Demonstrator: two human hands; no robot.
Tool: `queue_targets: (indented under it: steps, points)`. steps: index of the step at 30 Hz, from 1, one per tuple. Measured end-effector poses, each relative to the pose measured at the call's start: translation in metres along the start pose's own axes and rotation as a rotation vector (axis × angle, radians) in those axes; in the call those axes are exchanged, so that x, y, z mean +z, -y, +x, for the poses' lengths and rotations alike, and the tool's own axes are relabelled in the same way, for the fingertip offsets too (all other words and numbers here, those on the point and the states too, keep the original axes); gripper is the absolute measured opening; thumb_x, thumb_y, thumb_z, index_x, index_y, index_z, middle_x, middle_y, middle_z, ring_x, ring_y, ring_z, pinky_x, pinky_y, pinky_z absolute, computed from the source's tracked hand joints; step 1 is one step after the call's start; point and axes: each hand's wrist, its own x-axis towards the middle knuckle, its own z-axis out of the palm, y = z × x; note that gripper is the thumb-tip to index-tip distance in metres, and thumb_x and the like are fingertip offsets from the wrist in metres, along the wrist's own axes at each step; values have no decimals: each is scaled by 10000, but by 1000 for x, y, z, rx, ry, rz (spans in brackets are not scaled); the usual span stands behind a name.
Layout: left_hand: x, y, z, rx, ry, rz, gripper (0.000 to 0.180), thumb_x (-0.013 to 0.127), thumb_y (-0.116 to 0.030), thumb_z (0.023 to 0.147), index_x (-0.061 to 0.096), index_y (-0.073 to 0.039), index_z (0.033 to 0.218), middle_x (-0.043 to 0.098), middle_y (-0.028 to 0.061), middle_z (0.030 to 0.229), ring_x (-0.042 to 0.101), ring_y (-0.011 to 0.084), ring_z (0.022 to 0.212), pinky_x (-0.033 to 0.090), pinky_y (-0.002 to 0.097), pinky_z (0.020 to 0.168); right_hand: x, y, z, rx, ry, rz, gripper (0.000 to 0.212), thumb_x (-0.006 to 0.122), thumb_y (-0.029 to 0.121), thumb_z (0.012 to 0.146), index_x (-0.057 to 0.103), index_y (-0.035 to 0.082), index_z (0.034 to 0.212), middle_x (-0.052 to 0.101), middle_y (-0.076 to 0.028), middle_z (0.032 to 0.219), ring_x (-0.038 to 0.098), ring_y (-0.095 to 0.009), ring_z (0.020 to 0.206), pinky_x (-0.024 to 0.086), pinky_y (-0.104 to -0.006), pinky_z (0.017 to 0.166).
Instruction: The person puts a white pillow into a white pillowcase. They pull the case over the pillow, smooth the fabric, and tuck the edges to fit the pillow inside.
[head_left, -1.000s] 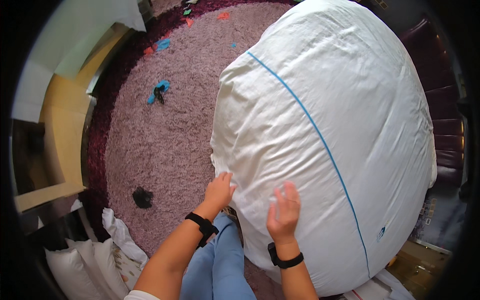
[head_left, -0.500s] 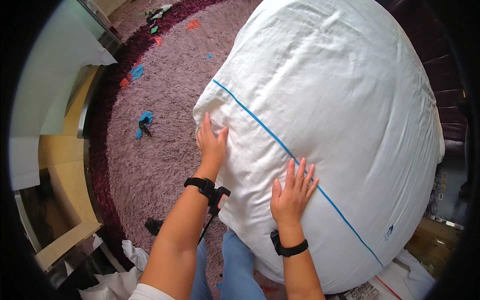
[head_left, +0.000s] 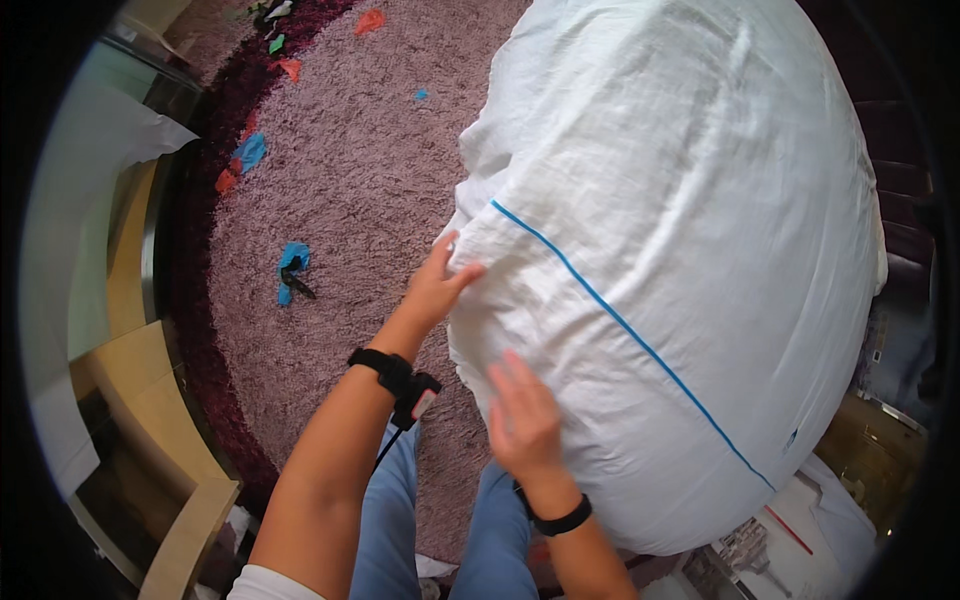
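A huge rounded white cloth bundle [head_left: 650, 250], wrinkled along its near left side, fills the right half of the view; a thin blue line [head_left: 625, 325] runs slantwise across it. At its left edge rests my left hand [head_left: 436, 285], thumb apart from the fingers, touching the cloth and open. My right hand [head_left: 525, 418] is over the lower left part of the bundle, open with fingers stretched and smeared by motion. Whether it touches the cloth, I cannot tell. Both wrists wear black bands, and a small black device hangs from the left one.
A mauve shaggy rug [head_left: 340, 180] with a dark border lies to the left. Scraps lie on it, among them a blue and black one [head_left: 293, 272] and a red one [head_left: 370, 21]. Pale wooden furniture [head_left: 150, 400] stands far left, dark red padded upholstery [head_left: 890, 150] at the right.
Both hands have shifted: the left slightly right along the bundle's edge, the right leftward off the blue line. The bundle's left edge now sits farther right, with more rug showing.
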Motion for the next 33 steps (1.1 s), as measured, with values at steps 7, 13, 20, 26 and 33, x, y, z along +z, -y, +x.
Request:
queue_targets:
  steps: [7, 13, 20, 26, 33]
  points:
    - [-12, -47, -23, 125, -87, 354, 222, 714, -206, 863, 678, -35, 998, 692, 135, 887, 676, 252, 816, 503, 375, 736, -9, -8, 28, 274, -220, -119, 442, 617, 1, 812, 583, -15, 1252, 520, -226, 1378, 564, -378, 1188, 466, -445, 969]
    - [-34, -36, -48, 55, -151, 194, 98, 637, -68, 888, 649, -16, 970, 630, 128, 805, 621, 266, 734, 486, 348, 671, 16, 13, 59, 203, -109, -322, 504, 677, 99, 824, 551, -15, 1299, 471, -221, 1428, 511, -369, 1240, 409, -462, 1005]
    - [-8, -46, -76, 387, 186, 230, 277, 570, 10, 860, 634, -68, 1118, 621, 140, 1041, 620, 367, 887, 510, 412, 736, 48, 11, 83, 421, -303, -90, 266, 692, 107, 855, 638, -18, 1084, 659, -163, 1008, 640, -331, 889, 515, -372, 735]
    - [11, -39, -53, -2, -184, 70, 312, 683, -64, 854, 636, -42, 1162, 623, 169, 1185, 672, 330, 918, 541, 370, 803, 47, 0, 79, 489, -414, -74, 39, 642, 27, 865, 632, 22, 902, 627, -93, 787, 580, -258, 657, 472, -344, 593]
    - [3, -31, -11, -66, -76, 355, 236, 706, -233, 848, 659, -63, 1005, 681, 143, 941, 666, 330, 819, 512, 424, 732, 47, 1, 82, 519, -477, -81, 11, 612, 10, 875, 609, 4, 884, 618, -83, 779, 564, -204, 629, 471, -318, 594]
